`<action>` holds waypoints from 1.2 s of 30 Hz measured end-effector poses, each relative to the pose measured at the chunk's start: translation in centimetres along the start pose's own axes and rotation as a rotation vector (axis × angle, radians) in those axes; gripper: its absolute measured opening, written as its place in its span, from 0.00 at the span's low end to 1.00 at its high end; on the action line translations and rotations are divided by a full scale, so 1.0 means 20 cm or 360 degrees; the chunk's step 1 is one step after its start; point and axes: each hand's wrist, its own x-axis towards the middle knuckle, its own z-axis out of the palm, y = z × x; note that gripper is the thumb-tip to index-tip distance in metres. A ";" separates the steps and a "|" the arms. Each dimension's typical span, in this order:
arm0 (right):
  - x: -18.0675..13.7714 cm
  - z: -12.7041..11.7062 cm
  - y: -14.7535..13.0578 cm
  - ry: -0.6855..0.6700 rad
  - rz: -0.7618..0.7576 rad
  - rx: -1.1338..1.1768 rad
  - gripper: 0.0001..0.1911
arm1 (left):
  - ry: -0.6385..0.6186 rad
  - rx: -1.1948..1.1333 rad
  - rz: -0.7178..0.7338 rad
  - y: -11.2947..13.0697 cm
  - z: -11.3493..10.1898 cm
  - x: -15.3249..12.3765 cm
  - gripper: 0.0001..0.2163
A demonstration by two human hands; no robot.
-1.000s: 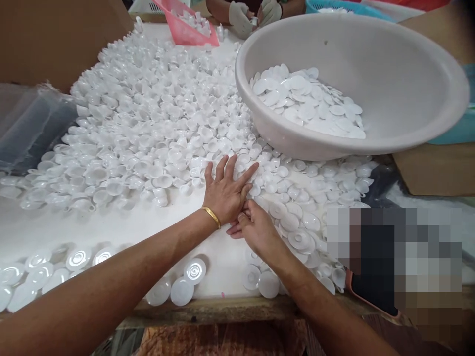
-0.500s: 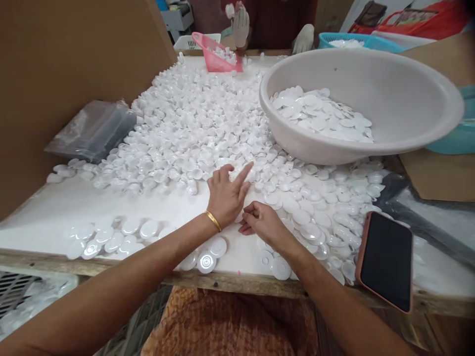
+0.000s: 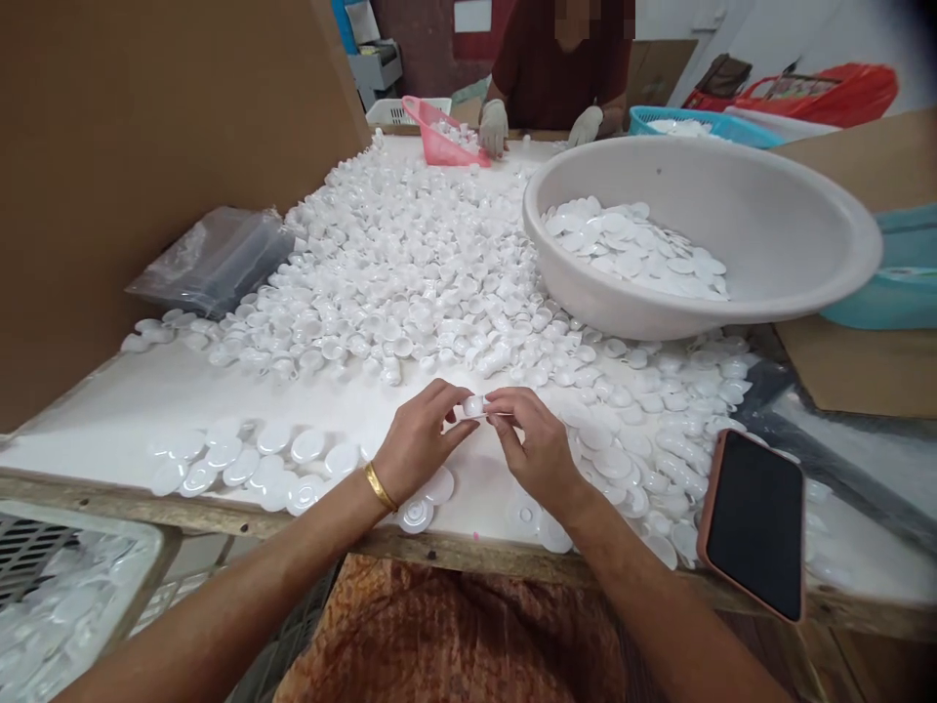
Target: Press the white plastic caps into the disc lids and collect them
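Between the fingertips of both hands is a small white plastic cup (image 3: pixel 473 404), held over the table's near side. My left hand (image 3: pixel 419 435), with a gold bangle at the wrist, pinches it from the left. From the right, my right hand (image 3: pixel 537 444) closes on it with thumb and fingers. A big heap of similar white cups (image 3: pixel 425 273) spreads beyond my hands. Flat round white saucers (image 3: pixel 307 445) lie in rows by the near edge on the left, and more loose saucers (image 3: pixel 611 459) are piled beside my right hand.
A large grey basin (image 3: pixel 791 234) of white discs stands at right. A phone (image 3: pixel 753 522) overhangs the near edge. Plastic bags (image 3: pixel 216 259) lie left, near a cardboard wall (image 3: pixel 168 117). Opposite, a gloved person works by a pink scoop (image 3: pixel 439 146). A white crate (image 3: pixel 146 557) sits below left.
My left hand has drawn back from the heap and now meets my right hand at a cup. Across the table, the person's raised gloved hand has come down beside the pink scoop.
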 end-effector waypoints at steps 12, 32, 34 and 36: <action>-0.01 0.00 -0.17 -0.0076 -0.0519 -0.0179 0.21 | 0.0421 0.0267 0.0603 0.06 -0.12 -0.17 0.14; -0.11 0.04 -0.43 -0.0187 -0.0651 -0.0393 0.19 | 0.0259 0.0051 0.0446 0.15 -0.32 -0.41 0.08; -0.13 0.04 -0.45 -0.0185 -0.0664 -0.0409 0.21 | 0.0265 0.0014 0.0497 0.16 -0.33 -0.42 0.08; -0.15 0.04 -0.44 -0.0185 -0.0643 -0.0391 0.21 | 0.0252 -0.0006 0.0499 0.16 -0.31 -0.43 0.08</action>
